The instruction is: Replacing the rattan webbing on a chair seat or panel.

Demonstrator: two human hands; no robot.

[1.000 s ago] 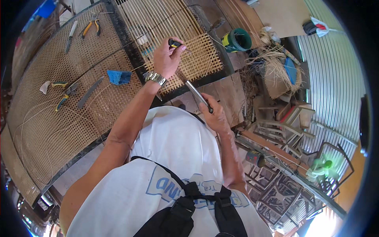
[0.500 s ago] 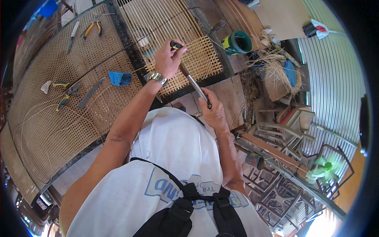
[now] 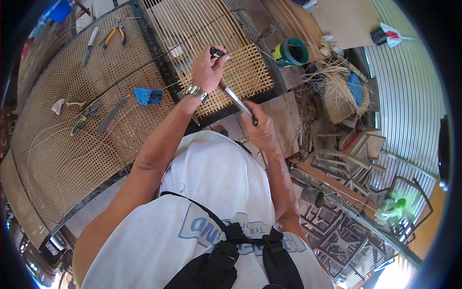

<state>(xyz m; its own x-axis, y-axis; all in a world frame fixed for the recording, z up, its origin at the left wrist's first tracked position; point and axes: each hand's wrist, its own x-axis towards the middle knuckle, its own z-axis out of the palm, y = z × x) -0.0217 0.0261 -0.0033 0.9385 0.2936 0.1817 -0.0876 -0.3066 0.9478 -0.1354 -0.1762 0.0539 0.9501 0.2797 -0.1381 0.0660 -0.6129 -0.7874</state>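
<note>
My left hand, wearing a metal watch, is closed around a black-and-yellow handle above the woven cane strip. The rest of that tool is hidden by the hand. My right hand grips a metal rod-like tool with dark ends; its far end reaches close to my left wrist. Below both hands lies the pale cane weave, a square open lattice on a dark frame, with long parallel strands running away from it.
On the cane panel at left lie pliers, orange-handled pliers, a knife, a curved blade and a blue block. A green bucket, cane scraps and stacked chair frames are at right.
My right hand has shifted slightly, turning the rod-like tool a little. My left hand keeps its grip and sits marginally further right in the picture.
</note>
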